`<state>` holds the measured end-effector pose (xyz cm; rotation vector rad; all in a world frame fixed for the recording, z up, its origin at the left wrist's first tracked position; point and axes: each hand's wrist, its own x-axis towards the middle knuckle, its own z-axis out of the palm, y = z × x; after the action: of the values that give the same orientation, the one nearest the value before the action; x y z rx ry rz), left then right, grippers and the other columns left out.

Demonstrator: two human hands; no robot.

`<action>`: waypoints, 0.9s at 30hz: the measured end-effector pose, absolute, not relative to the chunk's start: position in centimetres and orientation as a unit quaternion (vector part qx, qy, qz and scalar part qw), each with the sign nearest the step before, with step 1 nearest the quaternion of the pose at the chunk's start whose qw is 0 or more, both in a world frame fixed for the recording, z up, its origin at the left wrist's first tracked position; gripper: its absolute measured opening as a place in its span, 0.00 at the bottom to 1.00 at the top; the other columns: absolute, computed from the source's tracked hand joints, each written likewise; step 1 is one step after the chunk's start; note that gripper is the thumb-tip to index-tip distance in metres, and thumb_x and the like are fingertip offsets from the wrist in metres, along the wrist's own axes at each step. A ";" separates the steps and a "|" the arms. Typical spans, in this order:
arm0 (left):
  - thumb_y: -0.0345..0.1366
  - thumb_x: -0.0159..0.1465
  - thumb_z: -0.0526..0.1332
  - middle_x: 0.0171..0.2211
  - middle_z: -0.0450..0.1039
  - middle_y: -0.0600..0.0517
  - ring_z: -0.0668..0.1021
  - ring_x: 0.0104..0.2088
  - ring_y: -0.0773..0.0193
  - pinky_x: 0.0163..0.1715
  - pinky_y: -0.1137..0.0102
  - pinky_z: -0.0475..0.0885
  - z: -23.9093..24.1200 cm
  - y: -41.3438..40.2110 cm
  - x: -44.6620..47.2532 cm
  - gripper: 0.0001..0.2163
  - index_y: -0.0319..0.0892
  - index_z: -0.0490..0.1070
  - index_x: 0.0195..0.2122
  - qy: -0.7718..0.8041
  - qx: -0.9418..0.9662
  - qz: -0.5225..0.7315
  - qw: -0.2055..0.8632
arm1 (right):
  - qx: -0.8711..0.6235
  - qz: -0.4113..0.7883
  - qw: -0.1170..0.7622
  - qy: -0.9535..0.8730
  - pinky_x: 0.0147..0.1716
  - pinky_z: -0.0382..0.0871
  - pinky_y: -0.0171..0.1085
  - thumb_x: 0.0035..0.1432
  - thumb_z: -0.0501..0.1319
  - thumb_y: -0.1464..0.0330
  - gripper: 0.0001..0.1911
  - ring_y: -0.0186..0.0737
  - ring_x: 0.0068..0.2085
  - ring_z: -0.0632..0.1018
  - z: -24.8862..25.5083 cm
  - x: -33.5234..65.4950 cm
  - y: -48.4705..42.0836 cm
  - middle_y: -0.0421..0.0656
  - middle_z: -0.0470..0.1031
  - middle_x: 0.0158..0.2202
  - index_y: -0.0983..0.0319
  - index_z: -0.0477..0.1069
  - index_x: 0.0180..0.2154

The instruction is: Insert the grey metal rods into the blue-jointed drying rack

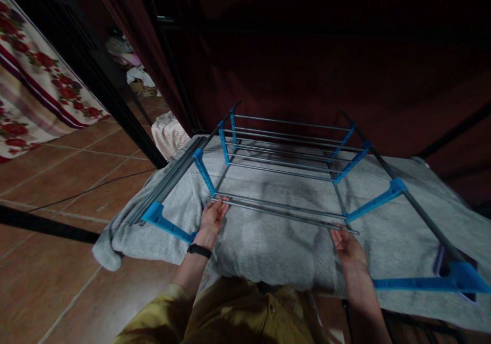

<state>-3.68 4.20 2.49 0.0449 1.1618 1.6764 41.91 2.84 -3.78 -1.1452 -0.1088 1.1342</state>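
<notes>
A rack of grey metal rods and blue plastic brackets lies on a grey blanket on the floor. My left hand is closed around the left end of the nearest pair of grey rods, just beside a blue bracket. My right hand grips the same rods at their right end, near another blue bracket. A black band sits on my left wrist.
Loose grey rods lie along the blanket's left edge. A blue bracket on a dark post sticks out at the lower right. Brown floor tiles, a black cable, a floral cloth and a dark red curtain surround the spot.
</notes>
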 end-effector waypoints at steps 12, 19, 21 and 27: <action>0.21 0.64 0.60 0.31 0.79 0.50 0.83 0.32 0.68 0.41 0.70 0.78 1.9 4.3 -3.3 0.08 0.39 0.73 0.32 0.490 0.017 0.683 0.541 | -0.509 0.531 0.677 -0.037 0.38 0.82 0.34 0.49 0.69 0.74 0.08 0.34 0.33 0.82 -4.2 41.8 2.4 0.37 0.80 0.30 0.59 0.71 0.27; 0.20 0.64 0.60 0.32 0.80 0.49 0.83 0.32 0.67 0.41 0.70 0.78 1.9 4.3 -2.6 0.08 0.39 0.74 0.32 0.486 0.017 0.675 0.555 | -0.496 0.529 0.682 -0.095 0.39 0.82 0.35 0.44 0.71 0.74 0.10 0.36 0.34 0.83 -4.5 41.1 2.7 0.37 0.81 0.32 0.59 0.72 0.28; 0.20 0.63 0.60 0.32 0.80 0.48 0.83 0.32 0.66 0.41 0.70 0.78 1.9 4.4 -2.4 0.08 0.39 0.74 0.33 0.486 0.014 0.671 0.559 | -0.491 0.532 0.681 -0.108 0.41 0.81 0.35 0.44 0.70 0.75 0.10 0.35 0.35 0.83 -4.4 40.9 2.7 0.37 0.80 0.32 0.59 0.72 0.30; 0.19 0.63 0.60 0.33 0.80 0.46 0.83 0.33 0.64 0.40 0.68 0.80 1.7 4.5 -2.0 0.08 0.37 0.74 0.34 0.482 0.010 0.667 0.568 | -0.501 0.533 0.676 -0.095 0.42 0.81 0.34 0.45 0.69 0.76 0.10 0.35 0.35 0.83 -3.6 40.4 2.6 0.37 0.80 0.32 0.60 0.73 0.30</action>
<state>-1.97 4.51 1.68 0.0234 1.1326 1.5679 40.36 2.56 -3.62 -1.1261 -0.2132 1.1977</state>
